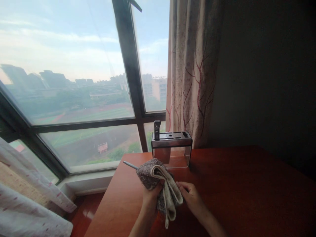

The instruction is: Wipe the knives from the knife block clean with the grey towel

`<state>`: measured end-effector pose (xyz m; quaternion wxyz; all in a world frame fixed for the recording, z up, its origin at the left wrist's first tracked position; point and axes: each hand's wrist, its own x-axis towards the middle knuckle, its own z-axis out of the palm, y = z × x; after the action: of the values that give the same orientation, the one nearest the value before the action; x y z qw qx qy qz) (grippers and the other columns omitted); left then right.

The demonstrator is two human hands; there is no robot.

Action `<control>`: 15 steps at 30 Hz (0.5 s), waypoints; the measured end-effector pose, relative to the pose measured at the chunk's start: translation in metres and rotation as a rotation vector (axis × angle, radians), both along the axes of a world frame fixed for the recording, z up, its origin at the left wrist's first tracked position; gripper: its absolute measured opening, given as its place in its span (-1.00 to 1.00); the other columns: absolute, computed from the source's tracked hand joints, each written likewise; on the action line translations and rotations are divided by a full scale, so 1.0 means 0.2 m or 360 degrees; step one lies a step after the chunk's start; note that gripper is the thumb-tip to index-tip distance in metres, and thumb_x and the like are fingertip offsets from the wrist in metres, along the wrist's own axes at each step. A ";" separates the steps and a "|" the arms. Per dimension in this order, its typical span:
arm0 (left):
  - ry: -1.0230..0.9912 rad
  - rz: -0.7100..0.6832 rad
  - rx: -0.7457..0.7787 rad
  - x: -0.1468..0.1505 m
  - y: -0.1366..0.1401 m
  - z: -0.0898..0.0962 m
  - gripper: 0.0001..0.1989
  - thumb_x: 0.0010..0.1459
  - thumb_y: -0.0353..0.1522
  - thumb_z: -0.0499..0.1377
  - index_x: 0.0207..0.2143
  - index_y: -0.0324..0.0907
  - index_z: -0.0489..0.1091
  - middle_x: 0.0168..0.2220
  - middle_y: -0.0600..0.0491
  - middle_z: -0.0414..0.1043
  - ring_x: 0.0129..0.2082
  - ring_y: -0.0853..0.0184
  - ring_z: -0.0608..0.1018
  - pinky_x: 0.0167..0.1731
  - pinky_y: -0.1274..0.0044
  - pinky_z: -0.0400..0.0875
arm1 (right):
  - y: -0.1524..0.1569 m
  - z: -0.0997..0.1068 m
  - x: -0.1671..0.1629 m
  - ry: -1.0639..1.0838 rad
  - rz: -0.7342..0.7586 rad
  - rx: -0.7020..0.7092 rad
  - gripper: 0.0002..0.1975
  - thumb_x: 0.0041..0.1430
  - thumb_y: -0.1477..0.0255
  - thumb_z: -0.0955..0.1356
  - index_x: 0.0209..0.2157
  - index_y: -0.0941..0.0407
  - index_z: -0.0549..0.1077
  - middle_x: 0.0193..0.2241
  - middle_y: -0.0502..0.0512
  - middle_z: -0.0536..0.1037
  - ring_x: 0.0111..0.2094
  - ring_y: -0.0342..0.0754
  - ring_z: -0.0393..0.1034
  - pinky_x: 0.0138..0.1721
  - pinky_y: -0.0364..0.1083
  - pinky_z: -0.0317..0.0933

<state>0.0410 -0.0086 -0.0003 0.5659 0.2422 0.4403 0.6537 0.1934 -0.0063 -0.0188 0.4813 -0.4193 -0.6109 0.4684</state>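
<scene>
A folded grey-brown cloth with a pale underside is bunched up over the table, a small loop hanging from its lower end. My left hand is closed around it from below, with the thumb pressed on the folds. From the cloth's upper left sticks out a narrow grey metal piece, which looks like a blade or rod; its other end is hidden in the cloth. My right hand is closed at the cloth's right edge, fingers pinching it. Behind stands a clear-sided knife block with one black-handled knife in it.
The reddish-brown wooden table reaches to a dark wall on the right. Beyond its left and back edges is a large framed window. A patterned curtain hangs behind the knife block, and a pale curtain is at lower left.
</scene>
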 end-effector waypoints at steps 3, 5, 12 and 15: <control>0.0038 -0.0023 0.0033 0.00 0.00 0.00 -0.61 -0.24 -0.31 0.42 -0.31 -0.27 0.47 -0.36 -0.06 0.60 -0.33 0.12 0.61 -0.32 0.41 0.51 | -0.01 -0.03 -0.02 -0.0161 -0.0233 0.0302 -0.64 0.21 0.19 0.27 -0.26 0.14 0.59 -0.36 0.20 0.62 -0.31 0.08 0.51 -0.26 -0.03 0.37; 0.0055 -0.0018 0.0063 0.01 0.01 0.00 -0.60 -0.21 -0.32 0.42 -0.27 -0.27 0.46 -0.36 -0.05 0.59 -0.34 0.15 0.61 -0.33 0.43 0.50 | -0.02 -0.04 -0.02 -0.0299 -0.0325 0.0560 -0.70 0.21 0.25 0.28 -0.23 0.10 0.58 -0.35 0.19 0.61 -0.32 0.05 0.50 -0.25 -0.04 0.36; -0.0037 0.0031 0.0037 0.02 0.01 0.03 -0.62 -0.21 -0.34 0.41 -0.29 -0.28 0.46 -0.38 -0.04 0.59 -0.39 0.19 0.61 -0.38 0.46 0.51 | -0.04 -0.01 0.04 -0.0831 -0.0300 0.1167 -0.68 0.24 0.43 0.28 0.03 0.05 0.42 -0.35 0.13 0.55 -0.35 -0.01 0.47 -0.32 -0.07 0.34; -0.0080 -0.0016 0.0030 0.00 0.01 0.05 -0.64 -0.21 -0.33 0.40 -0.31 -0.28 0.47 -0.41 -0.04 0.59 -0.40 0.17 0.61 -0.42 0.47 0.51 | -0.05 0.02 0.04 -0.0902 -0.0275 0.1255 -0.66 0.22 0.47 0.29 0.04 0.05 0.40 -0.32 0.14 0.56 -0.32 -0.01 0.48 -0.29 -0.07 0.34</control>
<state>0.0412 -0.0064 0.0102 0.5778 0.2332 0.4185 0.6608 0.2016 -0.0169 -0.0143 0.4553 -0.3653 -0.8115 0.0272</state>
